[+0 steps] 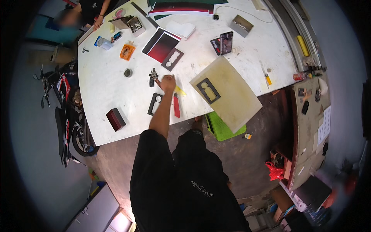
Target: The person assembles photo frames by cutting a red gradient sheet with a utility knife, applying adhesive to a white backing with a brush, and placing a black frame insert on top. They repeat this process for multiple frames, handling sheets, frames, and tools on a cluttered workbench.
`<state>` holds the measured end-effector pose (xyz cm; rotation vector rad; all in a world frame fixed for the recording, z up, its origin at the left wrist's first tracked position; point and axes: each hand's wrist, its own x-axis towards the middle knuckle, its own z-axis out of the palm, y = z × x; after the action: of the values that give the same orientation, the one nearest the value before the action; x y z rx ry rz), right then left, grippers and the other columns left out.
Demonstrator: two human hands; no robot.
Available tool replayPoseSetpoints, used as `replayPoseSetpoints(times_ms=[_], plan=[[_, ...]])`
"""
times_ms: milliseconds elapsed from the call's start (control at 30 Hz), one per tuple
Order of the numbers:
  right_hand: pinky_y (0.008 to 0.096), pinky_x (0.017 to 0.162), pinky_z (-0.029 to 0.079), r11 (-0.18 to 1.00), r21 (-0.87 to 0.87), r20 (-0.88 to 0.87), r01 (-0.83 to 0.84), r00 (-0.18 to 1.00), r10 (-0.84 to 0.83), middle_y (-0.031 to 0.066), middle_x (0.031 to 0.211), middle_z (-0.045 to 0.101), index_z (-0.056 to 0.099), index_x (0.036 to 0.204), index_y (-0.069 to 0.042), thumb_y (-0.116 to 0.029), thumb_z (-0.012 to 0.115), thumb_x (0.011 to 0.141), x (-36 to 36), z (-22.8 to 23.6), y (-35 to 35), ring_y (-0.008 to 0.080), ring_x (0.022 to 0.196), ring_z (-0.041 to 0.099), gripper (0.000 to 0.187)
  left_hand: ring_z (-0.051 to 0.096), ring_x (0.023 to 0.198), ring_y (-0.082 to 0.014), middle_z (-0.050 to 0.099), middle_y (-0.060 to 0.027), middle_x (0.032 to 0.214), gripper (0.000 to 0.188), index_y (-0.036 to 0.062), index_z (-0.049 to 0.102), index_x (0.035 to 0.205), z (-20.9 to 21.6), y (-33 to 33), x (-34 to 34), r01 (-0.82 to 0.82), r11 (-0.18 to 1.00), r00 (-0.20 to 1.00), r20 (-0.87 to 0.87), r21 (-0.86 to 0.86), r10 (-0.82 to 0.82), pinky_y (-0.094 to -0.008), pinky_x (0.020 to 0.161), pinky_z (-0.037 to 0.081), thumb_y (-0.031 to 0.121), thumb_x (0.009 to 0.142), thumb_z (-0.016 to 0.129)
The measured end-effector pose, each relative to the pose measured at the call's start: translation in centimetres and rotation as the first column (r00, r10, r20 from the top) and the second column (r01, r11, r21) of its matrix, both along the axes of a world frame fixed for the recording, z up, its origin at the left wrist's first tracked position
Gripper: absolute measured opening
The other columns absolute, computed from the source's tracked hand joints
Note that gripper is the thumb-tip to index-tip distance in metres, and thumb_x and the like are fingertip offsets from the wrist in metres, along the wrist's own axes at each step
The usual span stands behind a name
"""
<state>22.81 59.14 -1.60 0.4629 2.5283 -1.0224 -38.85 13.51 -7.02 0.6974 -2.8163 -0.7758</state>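
Left of our hand (168, 84), a metal tool (154, 73) blocks the closest way; past it we find bare table (104, 92) between the small round pot (128, 72) and the dark red box (116, 119). Rightward, beyond the yellow strips (180, 91), a narrow lane runs to the big board (235, 94). Ahead, the dark cutout card (172, 59) lies flat; nearer us, the red cutter (176, 105) does.

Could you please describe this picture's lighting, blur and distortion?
Head view: the white table is brightly lit, and a bright patch glares low, left of centre; head view: a co-worker's head is blurred; head view: the table's edges bow, the rim fading to black.
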Motion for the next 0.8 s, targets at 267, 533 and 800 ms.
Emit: replayPoseSetpoints(times_ms=[267, 533, 800], plan=[[0.0420, 0.058, 0.051, 0.964, -0.046, 0.231, 0.260, 0.942, -0.243, 0.0193, 0.081, 0.069, 0.070, 0.088, -0.004, -0.032, 0.056, 0.092, -1.9, 2.4, 4.4, 0.0349, 0.065, 0.066, 0.031, 0.060, 0.115, -0.0357, 0.061, -0.0215, 0.125, 0.076, -0.0027, 0.063, 0.117, -0.7, -6.5, -12.1, -0.535, 0.840, 0.720, 0.570, 0.093, 0.396, -0.0452, 0.097, 0.047, 0.062, 0.078, 0.065], [0.0348, 0.067, 0.048, 0.852, -0.162, 0.233, 0.498, 0.858, -0.457, 0.0082, 0.085, 0.068, 0.067, 0.097, 0.006, -0.028, 0.057, 0.094, -10.1, 9.4, 1.8, 0.0172, 0.074, 0.058, 0.036, 0.061, 0.114, -0.0321, 0.062, -0.0216, 0.123, 0.083, -0.0061, 0.061, 0.119, 0.2, -4.8, -16.8, -0.663, 0.731, 0.667, 0.573, 0.164, 0.476, -0.0379, 0.095, 0.050, 0.056, 0.068, 0.080], [0.0357, 0.077, 0.049, 0.914, -0.011, 0.459, 0.406, 0.814, -0.356, 0.0139, 0.090, 0.069, 0.066, 0.100, 0.010, -0.033, 0.055, 0.092, -12.8, 8.2, 8.1, 0.0198, 0.083, 0.062, 0.045, 0.070, 0.092, -0.0275, 0.073, -0.0096, 0.096, 0.028, 0.0132, 0.076, 0.098, 1.4, -5.2, -13.7, -0.515, 0.857, 0.816, 0.293, -0.022, 0.498, -0.0363, 0.084, 0.054, 0.038, 0.089, 0.064]])
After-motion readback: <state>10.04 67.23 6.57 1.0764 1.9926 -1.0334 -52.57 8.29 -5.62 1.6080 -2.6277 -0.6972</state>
